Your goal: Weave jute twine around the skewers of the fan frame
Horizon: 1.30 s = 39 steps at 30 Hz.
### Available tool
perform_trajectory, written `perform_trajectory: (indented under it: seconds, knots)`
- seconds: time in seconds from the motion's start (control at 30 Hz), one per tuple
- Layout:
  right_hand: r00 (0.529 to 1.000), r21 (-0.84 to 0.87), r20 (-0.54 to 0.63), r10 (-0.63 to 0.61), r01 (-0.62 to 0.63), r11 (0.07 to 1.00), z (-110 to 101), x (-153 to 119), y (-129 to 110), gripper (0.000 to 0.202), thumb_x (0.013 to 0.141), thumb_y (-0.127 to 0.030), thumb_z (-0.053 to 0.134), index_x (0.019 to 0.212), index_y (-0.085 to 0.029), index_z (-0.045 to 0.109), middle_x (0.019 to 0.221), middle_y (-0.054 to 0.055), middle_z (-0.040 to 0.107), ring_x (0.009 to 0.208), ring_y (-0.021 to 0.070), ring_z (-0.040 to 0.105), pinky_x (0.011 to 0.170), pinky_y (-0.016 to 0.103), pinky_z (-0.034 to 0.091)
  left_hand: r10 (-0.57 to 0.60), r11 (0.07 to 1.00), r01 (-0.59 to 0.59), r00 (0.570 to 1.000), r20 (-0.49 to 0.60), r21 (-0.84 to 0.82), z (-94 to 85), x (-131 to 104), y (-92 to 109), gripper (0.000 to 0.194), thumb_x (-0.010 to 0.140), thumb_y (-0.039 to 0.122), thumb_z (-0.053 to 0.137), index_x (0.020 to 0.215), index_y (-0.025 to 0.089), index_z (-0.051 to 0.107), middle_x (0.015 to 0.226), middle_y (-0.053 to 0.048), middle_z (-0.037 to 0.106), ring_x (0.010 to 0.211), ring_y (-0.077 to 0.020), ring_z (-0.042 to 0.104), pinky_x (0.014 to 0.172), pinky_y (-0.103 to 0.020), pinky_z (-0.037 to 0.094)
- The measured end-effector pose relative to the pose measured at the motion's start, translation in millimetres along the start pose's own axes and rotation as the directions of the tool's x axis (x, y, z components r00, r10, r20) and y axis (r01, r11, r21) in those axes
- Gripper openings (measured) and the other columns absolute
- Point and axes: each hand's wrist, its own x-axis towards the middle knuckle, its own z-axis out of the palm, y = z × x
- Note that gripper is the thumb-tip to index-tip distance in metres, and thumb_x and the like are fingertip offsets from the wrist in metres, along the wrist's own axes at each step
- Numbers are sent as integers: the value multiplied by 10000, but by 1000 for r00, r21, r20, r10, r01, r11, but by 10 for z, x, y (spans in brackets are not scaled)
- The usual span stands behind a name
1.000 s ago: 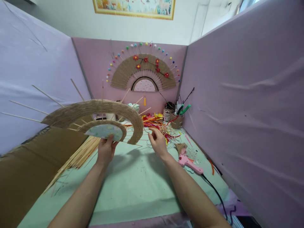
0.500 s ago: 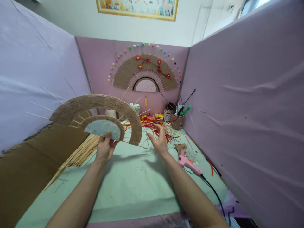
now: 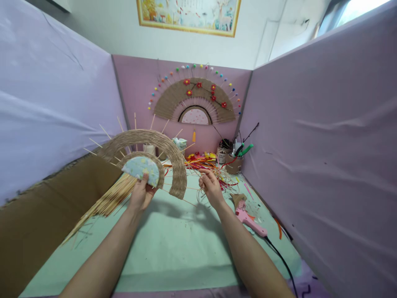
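Note:
A half-round fan of thin sticks woven with brown twine [image 3: 178, 165] is raised over the table, tilted. Its small inner half-disc [image 3: 141, 167] is covered in pale blue cloth with a yellow pattern. My left hand [image 3: 141, 194] grips this disc at its lower edge, thumb in front and fingers behind. Bare stick ends poke out past the woven band. At the fan's right side my right hand [image 3: 212, 188] is closed in a pinch close to a stick's tip. Thin twine [image 3: 200, 198] loops beneath its fingers; the exact pinch point is hard to see.
A bundle of thin sticks [image 3: 108, 194] lies at left beside a brown cardboard panel [image 3: 62, 203]. Coloured strips [image 3: 201, 161] are heaped at the back. A pink glue gun [image 3: 251, 221] with a black cord and a tool pot [image 3: 234, 164] sit right. A finished fan [image 3: 167, 101] hangs behind.
The fan has turned to face me more squarely. My right hand's spread fingers have closed into a pinch beside the fan's stick ends. The view has shifted slightly.

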Motion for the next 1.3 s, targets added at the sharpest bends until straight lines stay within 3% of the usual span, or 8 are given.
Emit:
perform_trajectory:
  seconds: [0.13, 0.27, 0.37, 0.6, 0.83, 0.93, 1.17, 1.3]
  knots:
    - [994, -285, 32, -104, 109, 952, 3, -53, -94, 277, 830, -421, 518, 920, -185, 631, 704, 9, 552, 620, 123, 473, 565, 240, 377, -17, 1000, 18, 1000, 25, -26, -22, 16, -1, 317, 802, 197, 622, 1112, 254, 587, 1031, -21, 693, 887, -128, 649, 852, -296, 512]
    - [973, -557, 138, -187, 232, 797, -2, -83, -113, 259, 832, -389, 525, 914, -176, 649, 779, 31, 618, 640, 132, 505, 641, 263, 409, 24, 1000, -24, 1000, 7, -19, -29, 27, 26, 342, 801, 198, 625, 1132, 268, 574, 1070, -22, 683, 891, -124, 649, 845, -295, 515]
    - [968, -677, 162, -190, 249, 693, -34, -65, -57, 265, 858, -381, 485, 884, -174, 649, 802, 46, 647, 697, 155, 548, 689, 272, 415, 66, 998, -66, 998, 3, 3, -40, 36, 65, 348, 787, 221, 644, 1125, 270, 576, 1070, -24, 682, 878, -124, 651, 829, -293, 521]
    - [995, -797, 72, -70, 100, 596, -169, 7, 97, 359, 895, -416, 374, 883, -166, 631, 649, 23, 604, 581, 146, 521, 559, 232, 365, 71, 997, -71, 997, -3, -16, -15, 0, 122, 317, 789, 241, 643, 1101, 258, 584, 1038, -18, 689, 858, -114, 651, 831, -286, 516]
    - [992, -966, -91, 89, -110, 233, -206, 17, 150, 301, 910, -317, 360, 904, -194, 635, 791, 68, 676, 706, 180, 599, 602, 250, 332, 56, 996, -56, 998, 3, -69, 9, -24, 160, 275, 824, 210, 599, 1097, 242, 601, 1006, -24, 704, 875, -124, 656, 862, -289, 504]
    - [980, -978, -145, 135, -162, 128, -197, 6, 160, 280, 899, -330, 393, 937, -192, 634, 839, 96, 691, 784, 213, 626, 642, 271, 340, 32, 996, -30, 999, 18, -80, -13, -16, 167, 285, 833, 213, 586, 1116, 241, 599, 990, -24, 711, 895, -139, 659, 876, -293, 502]
    - [964, -973, -205, 169, -219, 73, -241, 7, 187, 258, 870, -305, 435, 999, -173, 615, 956, 124, 686, 922, 247, 617, 760, 329, 351, -78, 992, 82, 996, 44, -91, -30, -41, 165, 277, 846, 228, 568, 1120, 237, 605, 998, -9, 712, 891, -139, 664, 877, -286, 512]
    - [975, -974, -146, 168, -171, 146, -238, 9, 211, 251, 857, -274, 444, 1011, -173, 615, 960, 113, 676, 967, 242, 589, 794, 341, 348, -105, 993, 108, 992, 71, -40, -50, -58, 138, 313, 825, 257, 597, 1138, 252, 596, 994, -20, 713, 916, -163, 662, 876, -303, 513]
